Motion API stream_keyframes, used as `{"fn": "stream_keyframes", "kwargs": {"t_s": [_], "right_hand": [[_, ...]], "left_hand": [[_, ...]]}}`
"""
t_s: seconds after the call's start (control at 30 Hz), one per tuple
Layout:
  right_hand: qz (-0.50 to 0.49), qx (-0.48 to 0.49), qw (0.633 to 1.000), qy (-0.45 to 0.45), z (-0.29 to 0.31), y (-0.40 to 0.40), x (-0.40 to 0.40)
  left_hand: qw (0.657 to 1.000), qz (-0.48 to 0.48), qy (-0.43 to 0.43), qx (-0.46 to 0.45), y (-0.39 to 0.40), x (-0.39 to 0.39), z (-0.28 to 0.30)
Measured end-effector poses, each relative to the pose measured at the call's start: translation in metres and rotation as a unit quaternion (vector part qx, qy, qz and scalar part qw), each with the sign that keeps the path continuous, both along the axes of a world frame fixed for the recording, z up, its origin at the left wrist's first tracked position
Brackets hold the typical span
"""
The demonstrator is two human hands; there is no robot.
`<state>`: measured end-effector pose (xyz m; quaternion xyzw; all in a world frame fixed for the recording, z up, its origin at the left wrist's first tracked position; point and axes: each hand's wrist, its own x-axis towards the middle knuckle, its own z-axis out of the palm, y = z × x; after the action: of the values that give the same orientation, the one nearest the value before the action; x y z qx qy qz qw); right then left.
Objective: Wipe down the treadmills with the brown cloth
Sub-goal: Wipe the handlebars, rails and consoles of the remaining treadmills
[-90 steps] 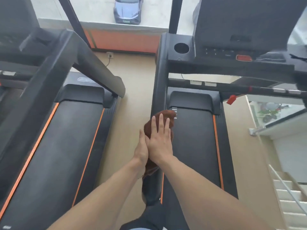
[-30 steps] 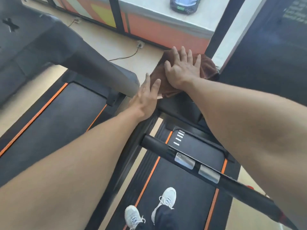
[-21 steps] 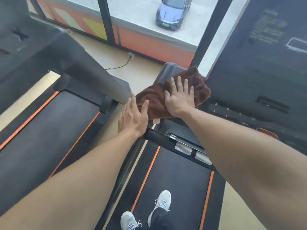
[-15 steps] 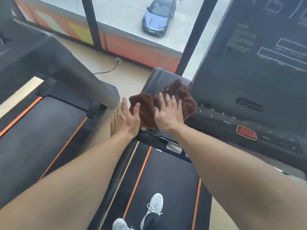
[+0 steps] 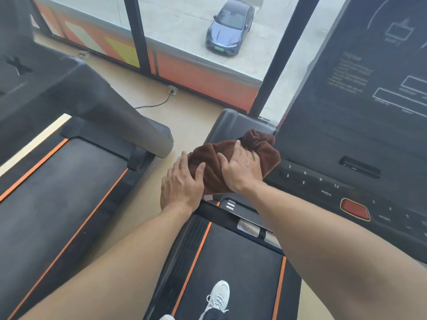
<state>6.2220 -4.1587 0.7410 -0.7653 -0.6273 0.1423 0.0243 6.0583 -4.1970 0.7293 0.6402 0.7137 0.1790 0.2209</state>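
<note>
**Both hands on the brown cloth at the console's left corner**

At the bottom centre of the frame a white shoe (image 5: 218, 295) stood on the black belt (image 5: 233, 262) of the right treadmill, edged with orange stripes. Two bare forearms reached up from the lower corners to mid-frame. The left hand (image 5: 180, 183) lay with fingers straight and slightly spread, its fingertips touching the near-left edge of the brown cloth (image 5: 210, 167). The right hand (image 5: 241, 168) sat on top of the cloth, fingers bent down into its bunched folds, gripping it. The cloth rested on the left corner of the console (image 5: 346, 139), beside the numbered buttons. At left stood a second treadmill (image 5: 57, 192). Farther off, in the upper middle, a grey car (image 5: 230, 28) was parked outside the window.
</note>
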Motion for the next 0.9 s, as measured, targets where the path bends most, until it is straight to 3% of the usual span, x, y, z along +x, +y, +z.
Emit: {"fn": "stream_keyframes", "kwargs": {"t_s": [0.2, 0.33, 0.5, 0.73, 0.83, 0.9], "right_hand": [[0.036, -0.015, 0.999, 0.035, 0.02, 0.001, 0.022], [0.116, -0.095, 0.986, -0.07, 0.046, -0.001, 0.041], [0.053, -0.143, 0.987, -0.055, 0.033, 0.009, 0.023], [0.126, -0.031, 0.992, -0.007, 0.019, 0.004, 0.038], [0.127, -0.078, 0.989, 0.019, 0.041, 0.001, 0.042], [0.129, -0.107, 0.986, -0.018, 0.056, 0.002, 0.048]], "left_hand": [[1.0, 0.005, -0.003, -0.003, -0.002, -0.001, 0.001], [1.0, 0.006, 0.004, -0.001, -0.004, -0.001, 0.002], [1.0, 0.022, -0.008, 0.0, -0.007, 0.0, 0.004], [1.0, 0.008, 0.016, -0.003, -0.002, 0.0, 0.005], [1.0, 0.007, 0.017, -0.007, -0.004, 0.0, 0.006], [1.0, 0.009, 0.013, -0.01, -0.006, 0.0, 0.006]]}}
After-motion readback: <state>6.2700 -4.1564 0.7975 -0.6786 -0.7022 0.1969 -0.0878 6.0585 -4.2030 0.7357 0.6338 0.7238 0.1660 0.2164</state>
